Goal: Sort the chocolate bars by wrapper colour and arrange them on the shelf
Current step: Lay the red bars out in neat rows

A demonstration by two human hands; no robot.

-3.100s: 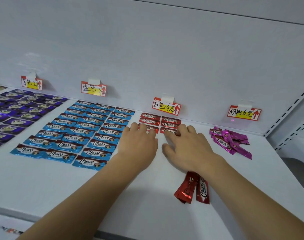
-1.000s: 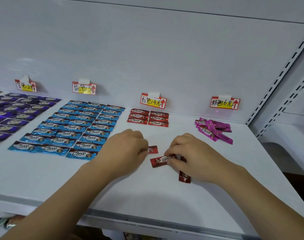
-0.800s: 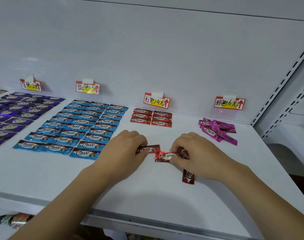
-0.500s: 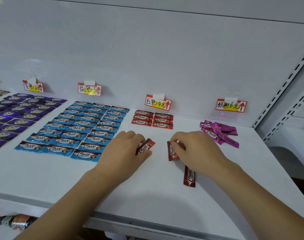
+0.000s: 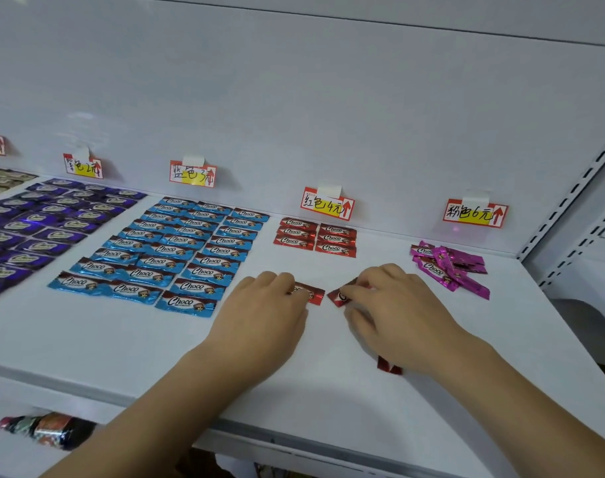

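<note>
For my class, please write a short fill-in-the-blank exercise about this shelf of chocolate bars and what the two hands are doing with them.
1. The left hand and the right hand each hold a bar with a ______ wrapper.
2. The red bars already laid neatly sit in ______ columns under the red price tag.
3. The bars lying in a loose heap at the right are ______.
4. Directly left of the red bars lies the grid of ______ bars.

Missing words: red; two; pink; blue

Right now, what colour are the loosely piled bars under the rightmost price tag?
Pink, or magenta: the piled bars, clearest in the head view.
</note>
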